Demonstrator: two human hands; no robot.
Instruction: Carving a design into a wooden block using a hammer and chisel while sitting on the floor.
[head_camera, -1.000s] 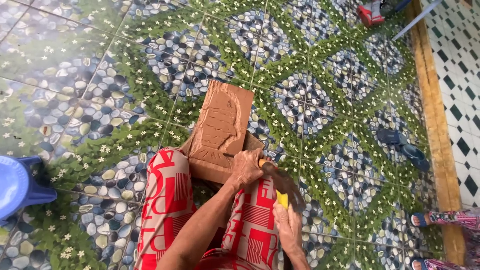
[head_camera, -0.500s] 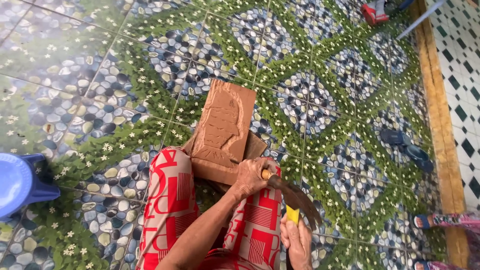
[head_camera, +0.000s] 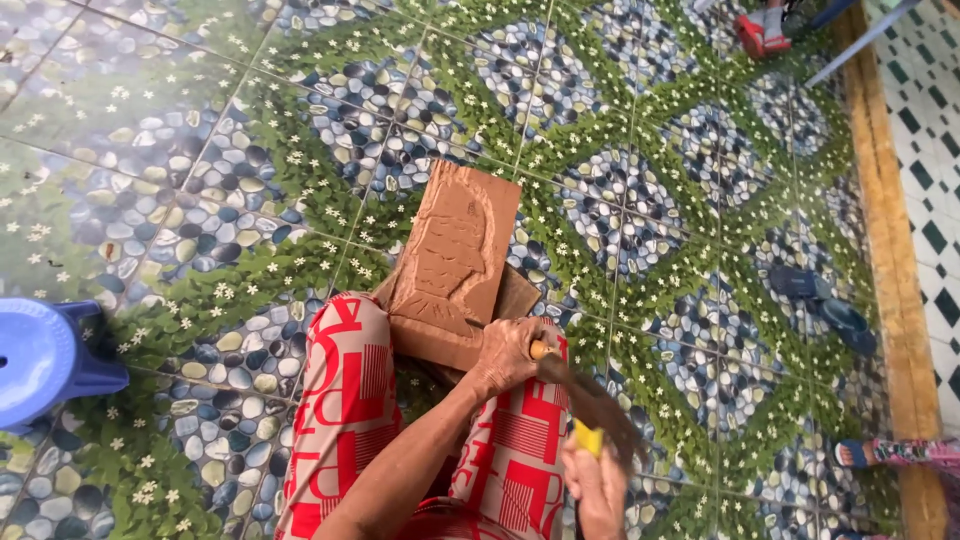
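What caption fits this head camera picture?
Left hand steadies a chisel on a carved wooden block; right hand swings a mallet.

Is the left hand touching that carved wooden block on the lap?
Touching. The head view shows the left hand pressed against the lower edge of the carved wooden block, its fingers wrapped around a chisel handle there, with no gap visible.

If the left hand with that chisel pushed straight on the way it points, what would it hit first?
Most likely the carved wooden block. The left hand grips a chisel whose hidden tip seems aimed at the block's near edge, propped on the lap. Depth is hard to judge.
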